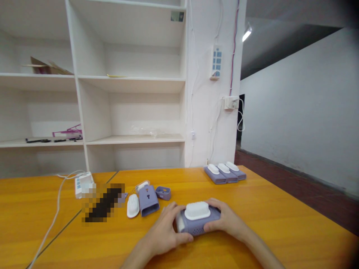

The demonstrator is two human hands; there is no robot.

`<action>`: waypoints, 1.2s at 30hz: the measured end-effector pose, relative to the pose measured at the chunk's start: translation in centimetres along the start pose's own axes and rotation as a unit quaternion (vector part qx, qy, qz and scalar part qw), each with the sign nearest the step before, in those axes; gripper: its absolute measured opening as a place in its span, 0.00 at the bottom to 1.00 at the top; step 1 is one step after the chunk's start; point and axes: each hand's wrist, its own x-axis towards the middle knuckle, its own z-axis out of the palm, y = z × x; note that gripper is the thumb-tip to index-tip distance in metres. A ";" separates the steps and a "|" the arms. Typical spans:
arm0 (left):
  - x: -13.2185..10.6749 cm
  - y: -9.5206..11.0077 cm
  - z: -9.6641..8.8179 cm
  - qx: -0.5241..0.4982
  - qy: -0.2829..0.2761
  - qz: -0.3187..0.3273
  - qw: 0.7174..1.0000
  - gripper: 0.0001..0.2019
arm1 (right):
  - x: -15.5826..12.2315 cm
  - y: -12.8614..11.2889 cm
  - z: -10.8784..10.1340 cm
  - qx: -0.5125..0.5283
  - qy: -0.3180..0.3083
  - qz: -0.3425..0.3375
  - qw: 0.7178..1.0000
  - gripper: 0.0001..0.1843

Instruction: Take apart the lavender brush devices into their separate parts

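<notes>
Both my hands hold a purple plastic device (198,223) with a white ribbed top on the orange table (280,224). My left hand (164,231) wraps its fingers round the device's left end. My right hand (226,220) grips the right end, thumb on top. Just left of my hands lie loose parts: a purple housing (148,200), a white ribbed cap (132,206) and a small purple piece (163,192).
Three assembled purple devices (225,173) sit in a row at the table's far edge. A white power strip (82,184) with a cable lies at the left, beside a blurred-out dark object (102,203). White shelving (129,86) stands behind the table.
</notes>
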 end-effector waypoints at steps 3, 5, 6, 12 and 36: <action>0.0 0.1 0.4 0.002 0.013 -0.007 1.000 0.38 | -0.2 0.1 -0.2 0.004 0.002 0.004 1.000 0.41; 0.0 -0.3 0.2 0.006 0.012 -0.004 1.000 0.39 | -0.3 0.4 -0.4 0.001 0.006 0.008 1.000 0.41; -0.1 -0.6 -0.1 0.010 0.011 -0.003 1.000 0.39 | -0.3 0.7 -0.6 -0.001 0.009 0.012 1.000 0.41; -0.8 -3.5 -0.7 0.065 0.054 0.009 0.996 0.35 | -0.4 3.1 -2.2 -0.022 0.067 0.046 0.996 0.43; -0.4 0.9 1.3 0.185 0.089 0.124 0.971 0.18 | -1.1 2.6 -1.5 -0.150 0.036 0.012 0.988 0.39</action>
